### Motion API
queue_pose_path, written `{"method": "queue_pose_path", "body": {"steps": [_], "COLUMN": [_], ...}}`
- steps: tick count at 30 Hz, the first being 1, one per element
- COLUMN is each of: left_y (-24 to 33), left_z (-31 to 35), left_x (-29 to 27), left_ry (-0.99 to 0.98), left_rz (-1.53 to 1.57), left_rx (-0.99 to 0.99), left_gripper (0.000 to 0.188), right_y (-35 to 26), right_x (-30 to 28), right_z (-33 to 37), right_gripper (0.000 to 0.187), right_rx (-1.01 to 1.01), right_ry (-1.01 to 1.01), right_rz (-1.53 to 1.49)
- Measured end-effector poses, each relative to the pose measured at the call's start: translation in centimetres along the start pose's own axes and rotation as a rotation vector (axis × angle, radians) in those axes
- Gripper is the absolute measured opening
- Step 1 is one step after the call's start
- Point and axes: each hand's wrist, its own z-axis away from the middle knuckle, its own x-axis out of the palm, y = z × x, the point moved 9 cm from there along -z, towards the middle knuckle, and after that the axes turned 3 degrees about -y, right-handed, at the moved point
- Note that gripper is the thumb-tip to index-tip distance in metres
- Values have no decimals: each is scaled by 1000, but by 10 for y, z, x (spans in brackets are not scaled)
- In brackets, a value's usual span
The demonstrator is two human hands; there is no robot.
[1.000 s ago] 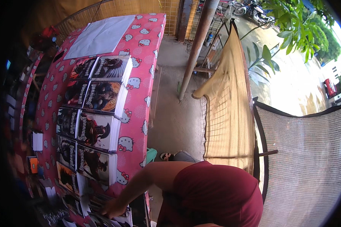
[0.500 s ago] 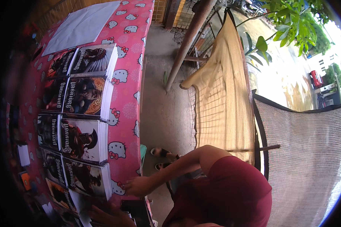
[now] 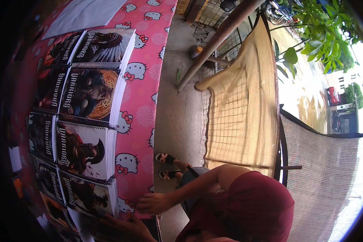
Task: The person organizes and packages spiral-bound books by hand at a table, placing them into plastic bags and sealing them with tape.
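Observation:
Spiral-bound notebooks with dark illustrated covers lie in two columns on a pink tablecloth (image 3: 143, 109) printed with white cartoon cats. My left hand (image 3: 129, 230) reaches in from the lower edge, fingers stretched out beside the nearest right-column notebook (image 3: 84, 195); shadow hides whether they touch it. My right hand (image 3: 152, 203) hovers by the table's edge, fingers loosely extended and nothing visible in them. Farther up the same column are a notebook with a helmeted warrior (image 3: 80, 151), one with a round golden pattern (image 3: 90, 94) and one with a feathered headdress (image 3: 105, 46).
A white sheet (image 3: 82, 16) lies at the table's far end. Right of the table is a concrete floor (image 3: 175, 117), with a rusty slanted post (image 3: 218, 44) and a tan net screen (image 3: 242, 117). A grey mesh (image 3: 322, 169) hangs at the right.
The view has shifted, so the notebooks sit lower and farther left. My left hand has moved right, its thumb now raised apart from the fingers. My right hand stays near the table edge.

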Motion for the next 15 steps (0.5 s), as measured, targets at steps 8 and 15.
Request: {"method": "queue_pose_path", "body": {"steps": [8,15], "left_y": [-11,-123], "left_z": [5,-18], "left_x": [-24,-151], "left_ry": [-211,373], "left_rz": [-140,284], "left_rx": [-124,-344], "left_gripper": [70,47], "right_y": [-10,-67], "right_x": [-11,-106], "right_z": [-10,-142], "right_gripper": [34,29], "right_rx": [92,-102], "right_ry": [-118,61], "right_rz": [-110,-437]}}
